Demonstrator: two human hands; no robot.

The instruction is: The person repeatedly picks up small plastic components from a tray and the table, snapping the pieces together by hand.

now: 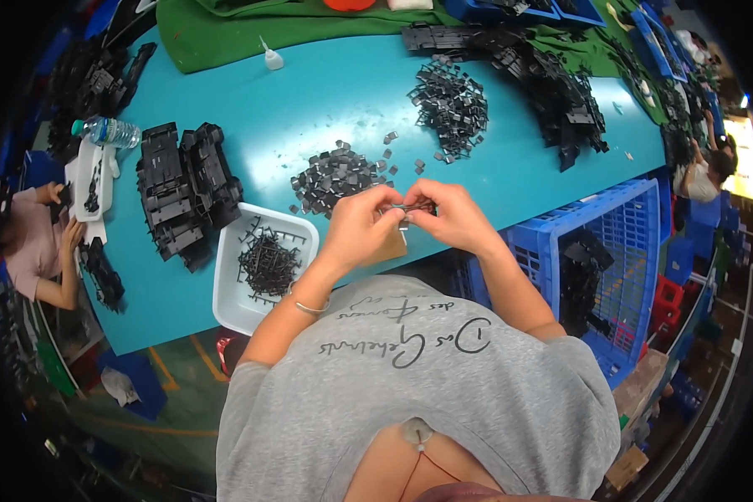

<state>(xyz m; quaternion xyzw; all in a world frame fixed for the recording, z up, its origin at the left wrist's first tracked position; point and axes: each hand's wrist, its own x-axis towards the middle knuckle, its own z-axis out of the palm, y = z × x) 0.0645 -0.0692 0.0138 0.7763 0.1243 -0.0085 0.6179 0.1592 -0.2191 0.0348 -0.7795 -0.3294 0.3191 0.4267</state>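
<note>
Close to the table's near edge, my left hand and my right hand meet at the fingertips. Both are closed in a pinch on a small dark plastic part; the fingers cover much of it, so its exact shape is hard to make out. Just beyond my left hand lies a heap of small black square pieces. Farther off to the right is a second heap of similar black pieces. By my left forearm a white tub holds thin black branching parts.
Large black moulded parts lie on the turquoise table at left, with more at far right. A blue crate stands by my right arm. A white dropper bottle is at the back. Another person sits at left.
</note>
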